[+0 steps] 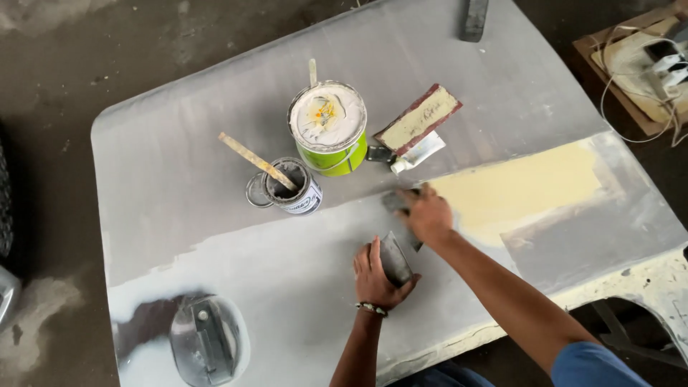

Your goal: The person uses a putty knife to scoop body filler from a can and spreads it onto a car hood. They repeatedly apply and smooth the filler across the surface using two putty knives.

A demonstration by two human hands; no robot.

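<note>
Grey primed car-body panel (215, 179) fills most of the frame, with a pale yellow filler patch (523, 190) at centre right. Near the upper middle stands a green-sided round tin of cream putty (328, 129), and just beside it to the right lies a flat rectangular board with red edges and smeared filler (419, 118). Left of the green tin, a small grey-stained can (292, 188) holds a wooden stir stick (254, 159), its loose lid touching the base.

At lower centre, the left hand (376, 276) has its fingers curled around a flat grey spreader blade (395, 258), tilted on edge. Just above, the right hand (426, 213) presses a second grey scraper (394, 201) onto the panel at the patch's left edge, fingers closed over it.

Both cans stand open, near the working arms; I judge a wide sweep of the right hand could knock the small can over. Uneven pressure could also gouge the soft yellow patch.
</note>
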